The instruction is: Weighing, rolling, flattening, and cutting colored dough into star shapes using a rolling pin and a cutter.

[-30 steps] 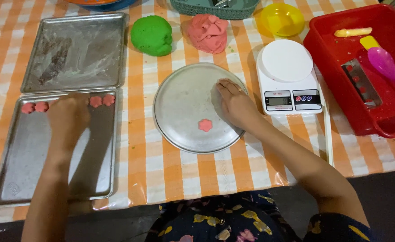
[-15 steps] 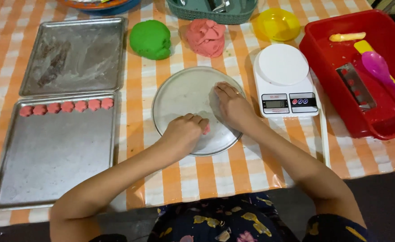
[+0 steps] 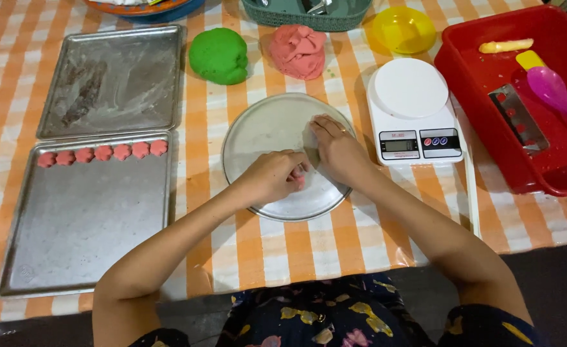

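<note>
A round metal plate point(image 3: 261, 132) lies in the middle of the checked tablecloth. My left hand point(image 3: 270, 177) rests on the plate, its fingers closed around a small pink dough flower point(image 3: 298, 177) that is mostly hidden. My right hand point(image 3: 335, 148) lies flat on the plate right beside it, fingers spread, pressing the plate's right part. On the near left baking tray point(image 3: 84, 225) several pink dough flowers point(image 3: 103, 154) form a row along its far edge.
A second, floured tray point(image 3: 113, 80) lies behind the first. A green dough ball point(image 3: 219, 56) and a pink dough lump point(image 3: 298, 50) sit behind the plate. A white kitchen scale point(image 3: 412, 109), a yellow bowl point(image 3: 404, 29) and a red tub point(image 3: 476, 71) with utensils stand to the right.
My left hand left the near tray, where it set down a flower, and moved right onto the round plate, closing on the pink flower there. My right hand stayed on the plate.
</note>
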